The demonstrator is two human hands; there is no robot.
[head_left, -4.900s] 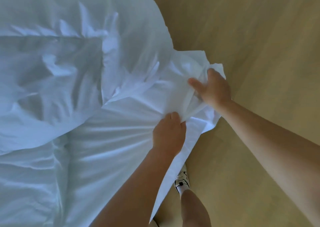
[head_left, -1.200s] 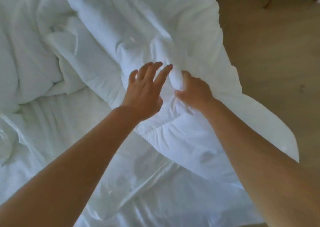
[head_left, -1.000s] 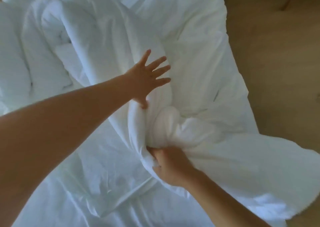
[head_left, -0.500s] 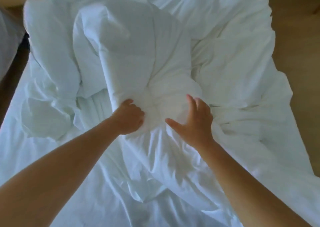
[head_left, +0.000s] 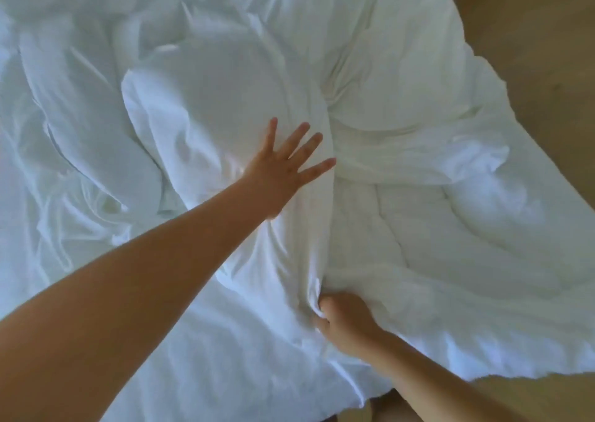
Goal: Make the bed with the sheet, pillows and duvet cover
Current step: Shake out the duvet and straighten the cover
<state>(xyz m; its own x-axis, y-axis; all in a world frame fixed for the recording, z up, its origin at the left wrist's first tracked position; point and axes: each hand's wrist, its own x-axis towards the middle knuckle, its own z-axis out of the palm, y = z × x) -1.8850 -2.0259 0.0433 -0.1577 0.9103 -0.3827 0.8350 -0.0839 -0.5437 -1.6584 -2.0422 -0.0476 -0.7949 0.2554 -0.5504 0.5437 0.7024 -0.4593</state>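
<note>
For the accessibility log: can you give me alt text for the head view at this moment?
Seen from above, a person's left hand rests flat, fingers spread, on a rumpled white duvet, while the right hand grips a fold of it nearer the body. Wooden floor shows along the right.

readable text: none | duvet cover [head_left: 209, 83]: plain white cloth, no label, brand or number legible (only creases and shadow show on it) | floor [head_left: 531, 51]: plain tan surface, no sign, number or marking legible
</note>
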